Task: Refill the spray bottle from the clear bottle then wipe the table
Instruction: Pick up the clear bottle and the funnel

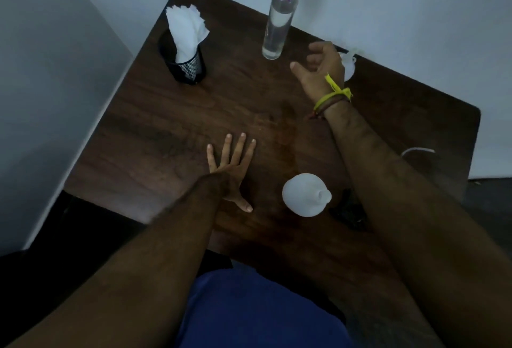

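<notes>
A black mesh cup point(186, 66) full of white napkins point(185, 32) stands far past the left hand point(232, 171), whose fingers point(240, 148) lie flat and spread on the table point(144, 137). The white spray bottle point(304, 194), its top off, sits just right of them. The clear bottle point(279, 18) stands just left of the right hand point(322, 69), whose fingers point(315, 50) are loosely curled, holding nothing. A white thing point(349, 64) peeks out behind it.

The dark wood desk point(155, 131) carries a black mesh cup point(189, 69) of white napkins at the far left, an upright clear bottle point(278, 29) with a purple cap at the far edge, and a white spray bottle point(303, 195), without its top, near the front. The left hand point(231, 166) rests flat on it.
</notes>
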